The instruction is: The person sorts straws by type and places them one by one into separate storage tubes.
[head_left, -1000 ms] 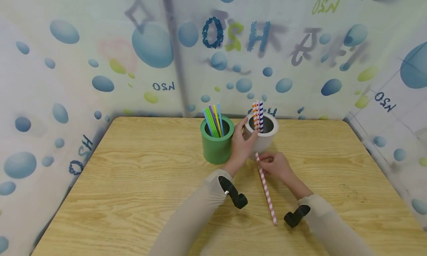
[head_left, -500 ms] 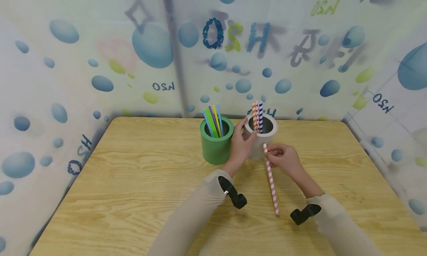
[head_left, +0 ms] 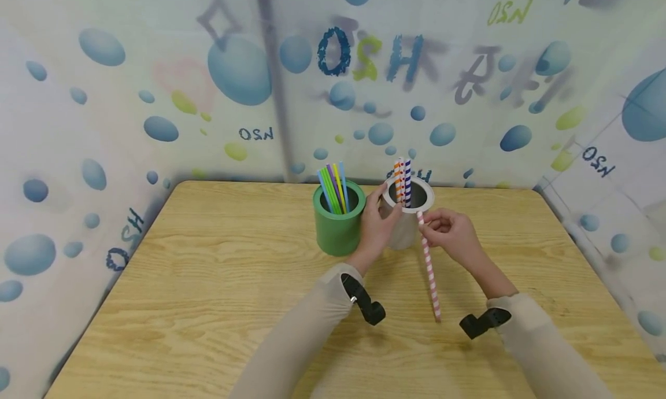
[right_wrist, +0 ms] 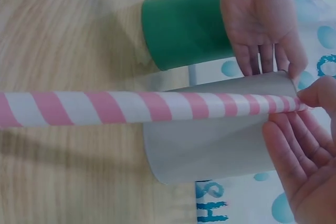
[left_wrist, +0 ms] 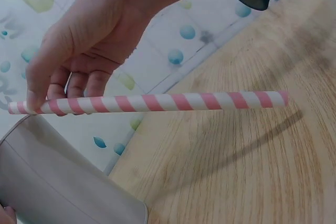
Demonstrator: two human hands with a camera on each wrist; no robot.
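A pink-and-white striped paper straw point(head_left: 429, 272) hangs tilted above the wooden table, its upper end pinched between thumb and fingers of my right hand point(head_left: 454, 237). That end is beside the rim of a light grey cup point(head_left: 403, 233); the lower end points down toward me. My left hand point(head_left: 376, 228) grips the grey cup at its left side, thumb at the near rim and fingers partly hidden behind. Inside the grey cup stand several patterned paper straws point(head_left: 402, 182), orange-striped, red-dotted and blue-striped. In the right wrist view, the held straw point(right_wrist: 131, 107) crosses in front of the cup.
Just left of the grey cup stands a green cup point(head_left: 337, 235) holding several plain coloured straws point(head_left: 335, 188). Behind the wooden table point(head_left: 208, 283) rises a backdrop point(head_left: 291, 110) printed with bubbles and letters. Both wrists wear black camera mounts.
My right hand has lifted the pink-striped straw up and slightly right, from in front of the grey cup's base to near its rim. My left hand has stayed on the cup.
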